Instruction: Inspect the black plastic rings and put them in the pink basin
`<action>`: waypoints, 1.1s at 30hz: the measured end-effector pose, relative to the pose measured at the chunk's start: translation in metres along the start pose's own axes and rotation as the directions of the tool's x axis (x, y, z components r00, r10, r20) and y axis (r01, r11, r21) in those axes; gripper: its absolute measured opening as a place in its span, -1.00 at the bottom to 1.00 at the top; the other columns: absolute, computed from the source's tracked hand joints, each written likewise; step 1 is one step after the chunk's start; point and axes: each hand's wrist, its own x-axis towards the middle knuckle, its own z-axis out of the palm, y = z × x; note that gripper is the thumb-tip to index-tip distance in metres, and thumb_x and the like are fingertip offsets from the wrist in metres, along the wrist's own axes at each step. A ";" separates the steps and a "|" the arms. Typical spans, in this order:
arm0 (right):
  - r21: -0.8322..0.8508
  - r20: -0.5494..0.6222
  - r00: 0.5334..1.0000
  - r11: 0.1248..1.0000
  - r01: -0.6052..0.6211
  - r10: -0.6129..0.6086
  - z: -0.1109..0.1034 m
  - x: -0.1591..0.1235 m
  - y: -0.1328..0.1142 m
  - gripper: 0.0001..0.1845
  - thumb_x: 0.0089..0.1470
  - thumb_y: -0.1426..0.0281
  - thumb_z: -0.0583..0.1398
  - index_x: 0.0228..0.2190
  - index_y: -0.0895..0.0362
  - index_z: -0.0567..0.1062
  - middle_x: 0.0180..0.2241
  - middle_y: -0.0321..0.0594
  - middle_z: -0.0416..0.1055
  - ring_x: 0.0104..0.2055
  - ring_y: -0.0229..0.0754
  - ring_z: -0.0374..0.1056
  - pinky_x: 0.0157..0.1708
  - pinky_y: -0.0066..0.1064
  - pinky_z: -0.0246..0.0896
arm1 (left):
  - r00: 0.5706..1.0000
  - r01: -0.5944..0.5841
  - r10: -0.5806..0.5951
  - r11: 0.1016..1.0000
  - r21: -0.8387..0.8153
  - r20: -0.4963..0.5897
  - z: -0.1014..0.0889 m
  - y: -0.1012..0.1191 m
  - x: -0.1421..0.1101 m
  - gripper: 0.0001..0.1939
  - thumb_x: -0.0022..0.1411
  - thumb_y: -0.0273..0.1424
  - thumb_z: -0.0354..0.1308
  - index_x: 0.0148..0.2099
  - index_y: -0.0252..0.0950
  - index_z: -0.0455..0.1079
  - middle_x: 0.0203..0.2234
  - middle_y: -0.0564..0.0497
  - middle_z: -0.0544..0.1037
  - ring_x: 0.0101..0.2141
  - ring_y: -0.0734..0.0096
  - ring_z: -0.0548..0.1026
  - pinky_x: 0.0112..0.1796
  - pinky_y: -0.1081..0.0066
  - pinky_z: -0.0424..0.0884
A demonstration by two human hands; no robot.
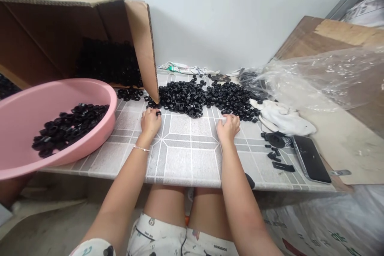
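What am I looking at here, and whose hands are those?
There's no machine: this is one picture from a camera worn on a person's head, looking down at their own two bare hands. The left hand has its fingertips at the edge of a heap of small black nuts; whether it holds one is hard to tell. The right hand rests empty beside the heap on a tile-patterned tabletop. More nuts lie in a pink basin at left and in a cardboard box behind it.
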 end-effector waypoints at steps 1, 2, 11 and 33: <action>-0.010 0.007 1.000 1.000 0.017 -0.016 0.003 0.002 0.002 -0.65 -0.02 0.41 0.03 -0.16 0.12 0.43 0.09 0.03 0.24 0.25 0.16 -0.04 0.11 0.11 -0.06 | 1.000 -0.004 0.003 1.000 0.030 0.016 0.000 0.000 0.000 -0.66 0.21 -0.44 0.02 0.02 -0.28 0.43 -0.03 -0.17 0.45 -0.01 0.00 0.34 -0.02 0.15 0.29; -0.014 0.018 0.999 0.999 0.040 -0.039 0.006 0.004 0.004 -0.61 0.00 0.42 0.02 -0.11 0.12 0.41 0.13 0.03 0.21 0.28 0.14 -0.09 0.12 0.11 -0.08 | 1.000 -0.009 0.007 0.999 0.053 0.027 0.000 0.000 0.000 -0.65 0.21 -0.44 0.02 0.03 -0.28 0.41 -0.04 -0.17 0.46 -0.01 0.00 0.34 -0.03 0.15 0.29; -0.050 0.074 0.991 0.992 0.113 -0.109 0.017 0.009 0.008 -0.58 0.02 0.41 0.00 -0.09 0.12 0.44 -0.01 0.00 0.33 0.13 0.07 0.08 0.08 -0.03 -0.02 | 0.996 -0.059 0.058 0.998 0.011 0.065 0.003 0.003 -0.002 -0.90 0.17 -0.33 0.14 -0.33 -0.25 0.41 -0.20 -0.13 0.47 -0.09 0.07 0.38 -0.10 0.20 0.31; 0.484 0.339 0.909 0.874 0.054 -0.244 0.003 -0.007 -0.011 -0.70 0.02 0.34 0.14 -0.19 0.14 0.50 -0.22 -0.11 0.40 -0.26 -0.13 0.30 -0.12 -0.19 0.24 | 0.758 0.231 0.550 0.276 -0.933 0.350 0.007 0.051 -0.036 -0.65 0.09 -0.30 0.27 -0.08 -0.30 0.39 -0.18 -0.07 0.50 -0.16 0.34 0.48 -0.05 0.33 0.30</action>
